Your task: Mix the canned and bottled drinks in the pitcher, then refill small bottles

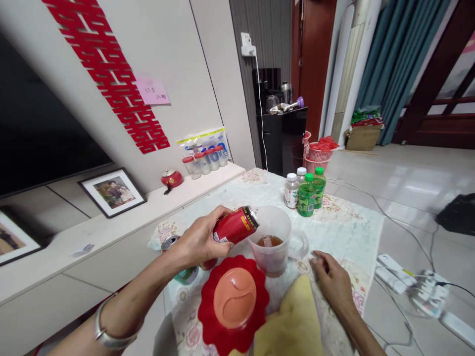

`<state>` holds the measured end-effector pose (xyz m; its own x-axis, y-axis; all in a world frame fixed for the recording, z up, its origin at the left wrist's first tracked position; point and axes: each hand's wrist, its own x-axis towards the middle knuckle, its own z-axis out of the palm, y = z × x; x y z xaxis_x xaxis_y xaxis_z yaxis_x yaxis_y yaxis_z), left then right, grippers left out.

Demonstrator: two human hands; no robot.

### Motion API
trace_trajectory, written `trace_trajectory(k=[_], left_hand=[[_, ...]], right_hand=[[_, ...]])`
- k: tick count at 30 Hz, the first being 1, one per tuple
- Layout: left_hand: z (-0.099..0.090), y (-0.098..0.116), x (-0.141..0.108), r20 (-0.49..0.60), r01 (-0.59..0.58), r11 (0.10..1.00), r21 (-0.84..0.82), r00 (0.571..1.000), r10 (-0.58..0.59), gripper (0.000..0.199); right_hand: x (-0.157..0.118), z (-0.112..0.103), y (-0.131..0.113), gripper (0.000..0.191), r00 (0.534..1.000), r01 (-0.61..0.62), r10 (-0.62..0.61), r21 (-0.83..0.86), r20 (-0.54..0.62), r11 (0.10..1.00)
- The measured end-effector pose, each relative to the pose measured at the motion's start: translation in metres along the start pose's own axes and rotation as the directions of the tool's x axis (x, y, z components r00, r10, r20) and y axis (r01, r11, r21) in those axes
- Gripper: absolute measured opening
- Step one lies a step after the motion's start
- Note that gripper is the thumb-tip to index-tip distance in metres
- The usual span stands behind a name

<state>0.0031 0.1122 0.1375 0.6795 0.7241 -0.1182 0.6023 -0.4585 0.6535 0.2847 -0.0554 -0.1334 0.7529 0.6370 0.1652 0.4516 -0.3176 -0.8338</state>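
My left hand [202,237] is wrapped round a red drink can [234,226], which it holds tilted with its top over the rim of a translucent plastic pitcher [272,257]. Some brown liquid [269,241] lies in the pitcher. My right hand [332,277] rests on the tablecloth beside the pitcher's handle [300,245], holding nothing, its fingers loosely apart. Partly behind my left forearm stands a green and silver can [185,274]. In front of the pitcher sit a red scalloped tray with an orange divided centre [235,297] and a yellow cloth [297,321].
Green-capped bottles [306,197] and white-capped bottles [291,190] stand at the table's back right. Lidded jars [200,163] and a framed photo [112,192] line the cabinet to the left. Power strips [395,274] and cables lie on the floor at right.
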Motion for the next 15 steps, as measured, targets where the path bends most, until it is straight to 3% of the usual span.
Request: trace_trajectory(k=[7,15], left_hand=[[-0.012,-0.011,0.014,0.026,-0.123,0.982,0.143,0.992,0.121,0.048],[-0.018,-0.001,0.019,0.058,-0.120,0.972,0.204,0.992,0.110,0.045]], right_hand=[[0.000,0.000,0.000,0.048,1.000,0.023,-0.023,-0.001,-0.013,1.000],[0.000,-0.001,-0.002,0.046,0.999,0.044,-0.044,-0.001,-0.021,0.999]])
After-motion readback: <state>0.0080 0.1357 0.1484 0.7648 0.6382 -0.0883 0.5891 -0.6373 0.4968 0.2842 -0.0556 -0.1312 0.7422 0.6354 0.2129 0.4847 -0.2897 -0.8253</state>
